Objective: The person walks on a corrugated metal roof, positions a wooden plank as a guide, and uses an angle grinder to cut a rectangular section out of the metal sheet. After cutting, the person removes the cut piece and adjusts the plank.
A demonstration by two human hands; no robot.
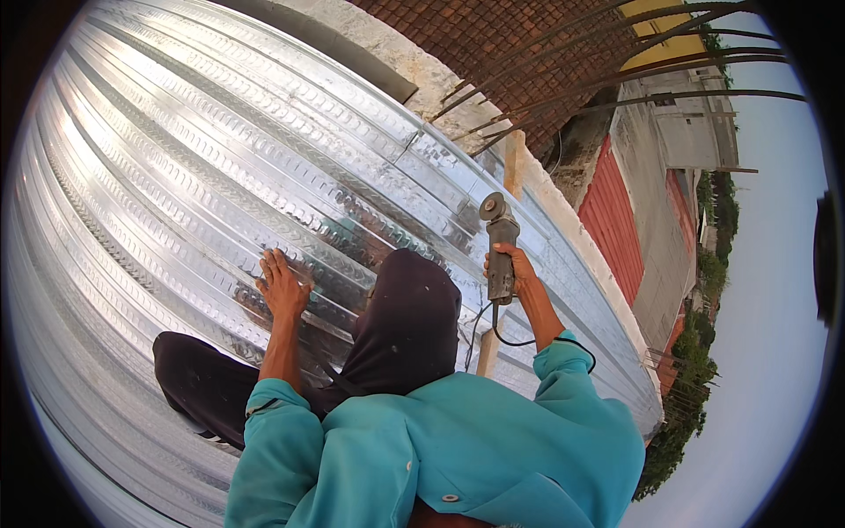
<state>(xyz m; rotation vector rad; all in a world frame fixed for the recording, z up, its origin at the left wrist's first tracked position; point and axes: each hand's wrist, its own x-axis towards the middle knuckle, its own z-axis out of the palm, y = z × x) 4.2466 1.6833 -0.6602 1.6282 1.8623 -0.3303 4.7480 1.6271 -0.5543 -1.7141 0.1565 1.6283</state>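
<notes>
My right hand (515, 267) is wrapped round the grey body of an angle grinder (502, 255), held off to the right with its disc end (495, 207) pointing away from me. A black power cord (510, 341) runs from the grinder's near end and loops past my right wrist. My left hand (283, 283) rests flat on the shiny ribbed metal decking (176, 176), fingers stretched out and holding nothing. Between my arms, my knee in dark trousers (409, 317) is bent up above the sheets. Whether the disc is spinning cannot be made out.
A wooden batten (514, 163) stands by the decking's far right edge, along a pale concrete ledge (607, 273). Several bent steel rebars (669, 66) jut in from the upper right. Beyond are a tiled roof (502, 44), a red metal roof (612, 220) and trees (691, 387).
</notes>
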